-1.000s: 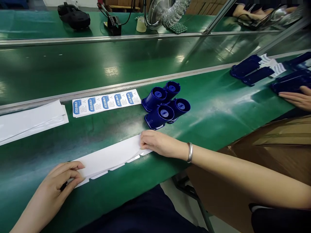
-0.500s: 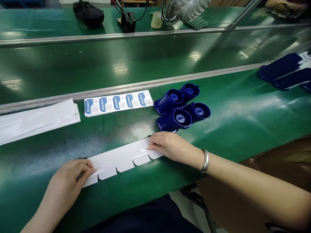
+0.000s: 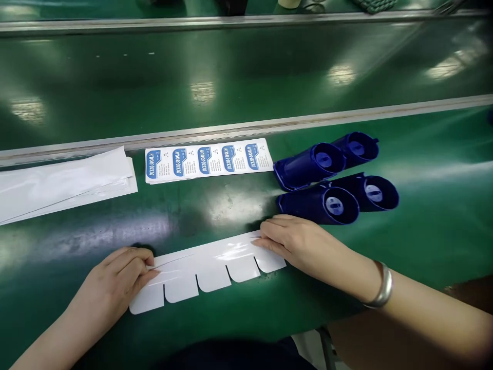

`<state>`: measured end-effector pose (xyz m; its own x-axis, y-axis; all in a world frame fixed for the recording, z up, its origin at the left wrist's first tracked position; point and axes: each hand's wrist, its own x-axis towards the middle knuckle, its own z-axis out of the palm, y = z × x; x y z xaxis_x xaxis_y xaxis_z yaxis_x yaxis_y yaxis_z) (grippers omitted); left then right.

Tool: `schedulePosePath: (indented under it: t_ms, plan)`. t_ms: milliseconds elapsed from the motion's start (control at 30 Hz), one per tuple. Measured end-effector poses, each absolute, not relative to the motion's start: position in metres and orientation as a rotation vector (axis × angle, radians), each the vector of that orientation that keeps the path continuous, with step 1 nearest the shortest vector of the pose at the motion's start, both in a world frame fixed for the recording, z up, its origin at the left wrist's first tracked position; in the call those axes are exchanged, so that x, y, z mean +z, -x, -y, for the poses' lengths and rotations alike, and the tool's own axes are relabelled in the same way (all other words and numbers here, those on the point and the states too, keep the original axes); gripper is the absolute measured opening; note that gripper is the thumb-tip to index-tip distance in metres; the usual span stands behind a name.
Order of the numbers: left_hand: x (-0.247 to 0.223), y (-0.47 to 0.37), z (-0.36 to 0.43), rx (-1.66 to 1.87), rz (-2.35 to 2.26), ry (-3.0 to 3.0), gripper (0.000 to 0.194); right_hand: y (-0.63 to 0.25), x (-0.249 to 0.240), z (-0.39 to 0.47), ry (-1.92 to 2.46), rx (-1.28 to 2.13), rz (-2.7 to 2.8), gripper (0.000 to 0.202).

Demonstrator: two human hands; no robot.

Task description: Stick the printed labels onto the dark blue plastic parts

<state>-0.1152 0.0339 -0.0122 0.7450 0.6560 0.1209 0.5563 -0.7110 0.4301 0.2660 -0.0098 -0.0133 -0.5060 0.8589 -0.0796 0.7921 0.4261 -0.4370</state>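
A long white strip with curved tabs along its near edge lies on the green work surface. My left hand pinches its left end between thumb and fingers. The right end is pinched by my right hand, which wears a silver bangle on the wrist. Just beyond my right hand lie several dark blue tubular parts with round discs inside. A printed sheet of blue and white labels rests farther back, left of the blue parts.
At the left is a stack of white sheets. A metal rail runs across behind the labels, with a green panel beyond it. Dark objects and a green textured pad show at the top edge.
The view has tilted down and come closer. Both hands still hold the strip, and more of its tabbed edge shows, including the leftmost tab and the right end.
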Motion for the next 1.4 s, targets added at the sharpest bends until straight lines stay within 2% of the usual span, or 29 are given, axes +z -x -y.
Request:
schedulePosePath:
  t_ms: [200,267,367,400,500,567,667,800,900,967,1067,1167,1267,1367,1400]
  plan:
    - [-0.015,0.113,-0.034,0.339,-1.079,-2.439,0.026,-0.265,-0.017,0.004,1.602,0.764,2.471,0.044]
    - [-0.013,0.116,-0.037,0.270,-1.146,-2.288,0.028,-0.267,-0.017,0.001,1.606,0.917,2.381,0.046]
    - [-0.008,0.129,-0.040,0.190,-1.140,-1.972,0.021,-0.270,-0.015,-0.004,1.609,1.240,2.168,0.053]
    - [-0.007,0.135,-0.041,0.217,-1.096,-1.862,0.026,-0.270,-0.015,-0.004,1.614,1.346,2.067,0.055]
    - [-0.006,0.154,-0.038,0.400,-0.954,-1.608,0.070,-0.267,-0.015,-0.005,1.569,1.657,1.660,0.057]
    - [-0.008,0.162,-0.034,0.541,-0.951,-1.499,0.086,-0.261,-0.019,-0.004,1.478,1.858,1.365,0.056]
    - [-0.014,0.161,-0.029,0.749,-0.952,-1.358,0.088,-0.250,-0.026,-0.005,1.414,2.001,1.097,0.053]
    - [-0.022,0.152,-0.027,0.879,-0.953,-1.289,0.083,-0.246,-0.026,-0.015,1.474,1.996,1.113,0.052]
    - [-0.026,0.149,-0.027,0.933,-0.957,-1.255,0.082,-0.253,-0.013,-0.029,1.532,1.729,1.340,0.064]
    - [-0.027,0.147,-0.027,0.959,-0.936,-1.216,0.086,-0.252,0.001,-0.036,1.588,1.262,1.536,0.069]
    - [-0.028,0.143,-0.026,0.994,-0.928,-1.186,0.090,-0.225,0.021,-0.041,1.422,0.606,1.849,0.056]
    - [-0.031,0.136,-0.024,1.011,-0.924,-1.184,0.093,-0.165,0.025,-0.044,1.103,0.503,2.142,0.038]
    - [-0.036,0.133,-0.025,1.023,-0.922,-1.206,0.093,-0.098,0.013,-0.051,0.978,0.373,2.340,0.035]
    - [-0.038,0.137,-0.027,1.035,-0.928,-1.245,0.095,-0.056,0.003,-0.052,0.888,0.228,2.369,0.009]
    - [-0.038,0.140,-0.028,1.038,-0.922,-1.256,0.094,-0.050,0.004,-0.049,0.858,0.194,2.357,0.008]
